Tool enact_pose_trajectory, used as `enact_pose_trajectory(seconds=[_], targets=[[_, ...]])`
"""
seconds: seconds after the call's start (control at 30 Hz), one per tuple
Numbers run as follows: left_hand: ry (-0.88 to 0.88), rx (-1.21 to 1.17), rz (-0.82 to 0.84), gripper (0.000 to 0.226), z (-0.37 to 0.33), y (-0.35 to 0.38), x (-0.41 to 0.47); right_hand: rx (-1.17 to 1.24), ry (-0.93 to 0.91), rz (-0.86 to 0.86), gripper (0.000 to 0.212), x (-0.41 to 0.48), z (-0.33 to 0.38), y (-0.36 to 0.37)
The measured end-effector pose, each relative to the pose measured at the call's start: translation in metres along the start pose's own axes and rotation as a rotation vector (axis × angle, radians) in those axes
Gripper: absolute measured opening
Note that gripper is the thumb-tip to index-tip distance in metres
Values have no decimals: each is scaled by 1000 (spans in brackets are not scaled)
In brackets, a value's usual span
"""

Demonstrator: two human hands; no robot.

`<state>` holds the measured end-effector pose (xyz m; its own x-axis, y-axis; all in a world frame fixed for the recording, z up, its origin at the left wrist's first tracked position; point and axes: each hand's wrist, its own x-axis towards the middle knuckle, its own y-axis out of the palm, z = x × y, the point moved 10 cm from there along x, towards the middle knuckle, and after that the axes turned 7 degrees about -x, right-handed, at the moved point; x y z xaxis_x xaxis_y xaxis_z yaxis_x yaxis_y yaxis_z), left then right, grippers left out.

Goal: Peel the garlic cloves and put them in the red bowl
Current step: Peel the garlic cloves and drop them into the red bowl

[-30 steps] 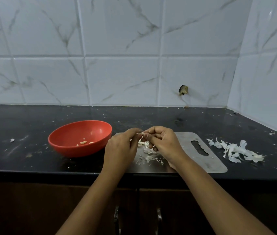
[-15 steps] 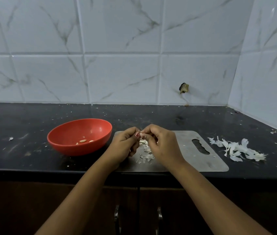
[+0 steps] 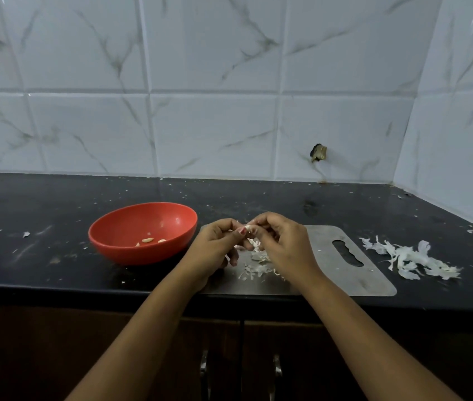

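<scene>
A: Report hand positions and grip state.

B: Left hand [image 3: 215, 247] and right hand [image 3: 281, 244] meet above the near-left part of the steel cutting board [image 3: 342, 270]. Both sets of fingertips are pinched closed on one garlic clove [image 3: 248, 228], which is held in the air between them. The left thumb and forefinger close on the clove from 9 o'clock; the right thumb and forefinger close on it from 3 o'clock. The remaining fingers of both hands are curled inward. How much skin is left on the clove cannot be told.

A: Location of the red bowl?

B: The red bowl [image 3: 119, 241] stands on the black countertop [image 3: 41, 204] at 9 o'clock from the hands, just beside the board's left edge. Peeled cloves [image 3: 148, 240] lie in its bottom.

A: Loose material?

B: Skin scraps [image 3: 255, 267] lie on the board directly under the hands, at 6 o'clock from the clove. A larger pile of skins [image 3: 409, 259] lies on the countertop at 3 o'clock, just past the board's handle slot [image 3: 346, 253]. Small flecks are scattered across the countertop
</scene>
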<state>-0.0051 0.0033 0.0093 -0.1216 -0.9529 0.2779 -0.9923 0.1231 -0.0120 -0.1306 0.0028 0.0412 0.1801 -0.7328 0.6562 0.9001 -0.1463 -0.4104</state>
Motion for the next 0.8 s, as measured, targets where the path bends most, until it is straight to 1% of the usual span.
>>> enact_pose_trajectory(seconds=[0.13,0.33,0.53,0.63,0.8], targets=[[12,-30,-65,5,-1,-5,-1,25,58,13,9,0,-8,2],[10,-6,-129,5,1,-11,-1,61,105,7,8,-1,-11,0],[30,-26,-164,7,-1,-14,-1,128,94,50,9,-1,-8,4],[40,-13,-159,3,-2,-14,-2,112,98,45,8,-1,-10,3],[50,47,-187,11,-1,-17,-2,46,102,45,6,0,-10,3]])
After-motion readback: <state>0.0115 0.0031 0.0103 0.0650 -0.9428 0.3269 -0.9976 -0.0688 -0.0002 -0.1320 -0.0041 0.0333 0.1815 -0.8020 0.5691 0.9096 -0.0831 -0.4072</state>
